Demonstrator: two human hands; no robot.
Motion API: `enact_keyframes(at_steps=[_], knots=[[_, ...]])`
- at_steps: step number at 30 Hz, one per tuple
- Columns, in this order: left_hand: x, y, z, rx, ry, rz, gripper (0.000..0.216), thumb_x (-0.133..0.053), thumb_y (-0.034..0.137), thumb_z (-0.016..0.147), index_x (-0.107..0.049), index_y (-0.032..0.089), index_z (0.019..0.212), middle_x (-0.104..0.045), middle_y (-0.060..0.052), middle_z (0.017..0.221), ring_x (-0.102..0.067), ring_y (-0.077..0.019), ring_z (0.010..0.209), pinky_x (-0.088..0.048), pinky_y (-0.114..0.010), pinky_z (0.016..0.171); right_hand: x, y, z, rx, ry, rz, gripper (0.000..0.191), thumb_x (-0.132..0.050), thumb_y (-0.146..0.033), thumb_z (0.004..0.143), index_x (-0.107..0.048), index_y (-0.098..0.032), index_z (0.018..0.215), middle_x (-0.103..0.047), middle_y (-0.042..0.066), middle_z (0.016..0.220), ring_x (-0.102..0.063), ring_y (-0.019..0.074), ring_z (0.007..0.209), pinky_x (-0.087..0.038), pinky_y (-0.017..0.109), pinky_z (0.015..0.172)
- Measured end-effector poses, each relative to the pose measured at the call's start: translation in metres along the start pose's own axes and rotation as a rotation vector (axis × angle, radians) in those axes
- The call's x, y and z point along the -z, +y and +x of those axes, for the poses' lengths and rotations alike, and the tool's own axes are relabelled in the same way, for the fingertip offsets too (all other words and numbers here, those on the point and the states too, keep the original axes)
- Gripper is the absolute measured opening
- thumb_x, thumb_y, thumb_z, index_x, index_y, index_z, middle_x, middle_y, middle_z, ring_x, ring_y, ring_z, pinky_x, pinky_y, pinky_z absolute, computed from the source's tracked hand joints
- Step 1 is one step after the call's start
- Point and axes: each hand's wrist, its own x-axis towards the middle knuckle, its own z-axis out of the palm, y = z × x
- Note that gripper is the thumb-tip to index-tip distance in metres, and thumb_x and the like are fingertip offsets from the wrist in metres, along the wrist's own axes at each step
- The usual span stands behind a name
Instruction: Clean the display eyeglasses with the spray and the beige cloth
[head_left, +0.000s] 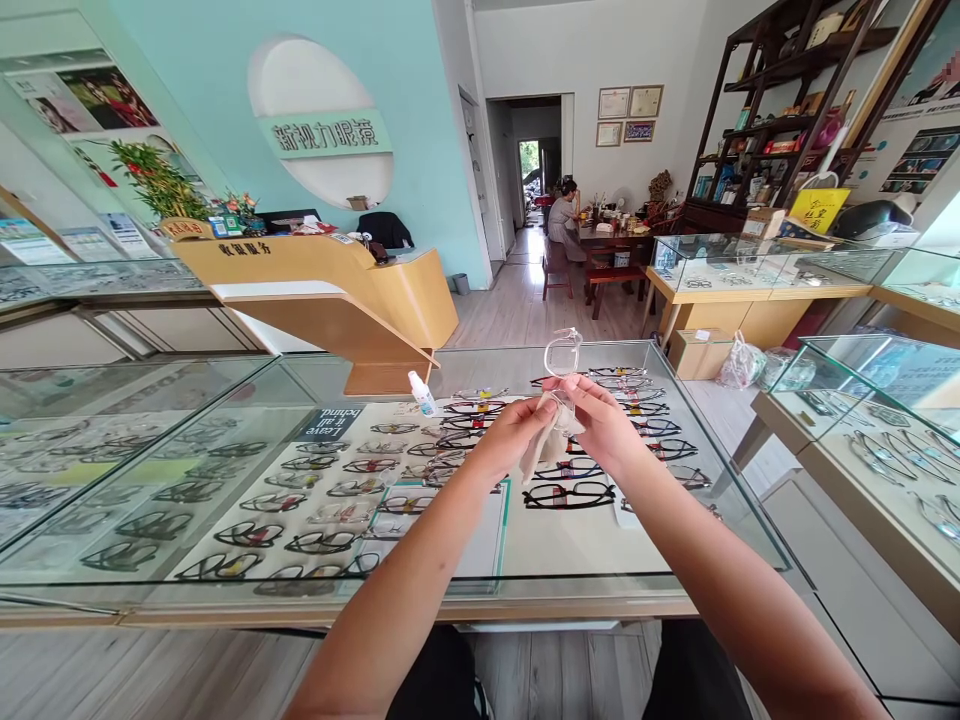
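A pair of thin-framed eyeglasses (562,352) is held up above the glass counter, one lens rim standing clear above my fingers. My left hand (517,420) is closed on a pale beige cleaning cloth (546,452), which hangs down and wraps the lower part of the glasses. Gripping the eyeglasses from the other side, my right hand (596,405) has its fingers bent round the frame. Both hands meet at the middle of the glasses, so the exact finger contact is partly hidden. A small white spray bottle (421,393) stands on the counter to the left.
Beneath my hands is a glass display case (555,545) with rows of spectacles inside. Another glass case (885,420) stands at right. A wooden reception desk (315,270) is ahead on the left. Farther back, a person (564,215) sits at a dark table (615,232).
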Motion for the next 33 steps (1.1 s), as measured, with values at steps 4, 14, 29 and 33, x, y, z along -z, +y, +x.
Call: enact_keyframes(at_steps=[4, 14, 29, 33], knots=[[-0.002, 0.001, -0.001, -0.017, -0.043, -0.042, 0.05, -0.088, 0.062, 0.084, -0.082, 0.015, 0.102, -0.074, -0.006, 0.094, -0.062, -0.017, 0.086, -0.046, -0.027, 0.081, 0.001, 0.0, 0.002, -0.019, 0.013, 0.026, 0.033, -0.095, -0.05, 0.08, -0.083, -0.023, 0.095, -0.078, 0.005, 0.102, -0.065, 0.0181, 0.084, -0.052, 0.03, 0.074], [-0.007, 0.006, -0.004, -0.043, -0.087, -0.149, 0.048, -0.097, 0.043, 0.079, -0.083, 0.02, 0.118, -0.076, -0.006, 0.106, -0.065, -0.0187, 0.095, -0.048, -0.027, 0.087, -0.005, -0.004, -0.003, -0.017, -0.01, 0.066, 0.028, -0.095, -0.047, 0.082, -0.081, -0.025, 0.094, -0.079, 0.004, 0.109, -0.067, 0.0186, 0.086, -0.053, 0.031, 0.075], [-0.014, 0.008, -0.009, -0.081, -0.092, -0.106, 0.047, -0.095, 0.044, 0.081, -0.079, 0.02, 0.119, -0.078, -0.005, 0.099, -0.071, -0.0198, 0.087, -0.055, -0.032, 0.084, -0.011, -0.007, -0.008, -0.042, -0.011, 0.046, 0.03, -0.092, -0.048, 0.082, -0.074, -0.025, 0.089, -0.078, 0.002, 0.109, -0.051, 0.0132, 0.064, -0.031, 0.029, 0.05], [-0.022, 0.003, -0.009, -0.097, -0.004, -0.141, 0.044, -0.095, 0.045, 0.08, -0.078, 0.02, 0.112, -0.075, -0.003, 0.09, -0.069, -0.0177, 0.078, -0.057, -0.031, 0.075, -0.015, -0.007, -0.011, -0.051, -0.017, 0.071, 0.03, -0.091, -0.047, 0.083, -0.07, -0.025, 0.087, -0.078, 0.002, 0.112, -0.051, 0.0136, 0.066, -0.034, 0.028, 0.052]])
